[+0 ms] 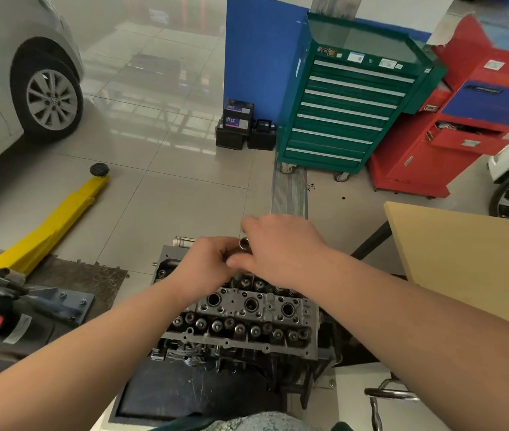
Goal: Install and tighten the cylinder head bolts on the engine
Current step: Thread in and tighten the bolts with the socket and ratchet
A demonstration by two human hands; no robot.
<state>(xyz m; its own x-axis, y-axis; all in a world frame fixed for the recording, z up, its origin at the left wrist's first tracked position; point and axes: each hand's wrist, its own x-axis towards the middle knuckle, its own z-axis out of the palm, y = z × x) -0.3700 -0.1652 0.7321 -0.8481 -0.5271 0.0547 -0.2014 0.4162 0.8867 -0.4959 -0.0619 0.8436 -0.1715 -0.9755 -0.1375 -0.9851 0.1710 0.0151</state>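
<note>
A grey cylinder head [240, 318] sits on the engine below me, with three large round wells and rows of valve parts showing. Both hands meet above its far edge. My left hand [206, 265] has curled fingers around a small dark part. My right hand [281, 247] pinches a short metal socket-like piece [244, 243] whose open round end faces up. What lies under the hands is hidden. No bolts can be made out in the head.
A yellow lift arm [57, 219] lies on the tiled floor at left, beside a car wheel [49, 101]. A green tool cabinet [349, 104] and a red cabinet [452, 126] stand ahead. A wooden board [464, 259] is at right.
</note>
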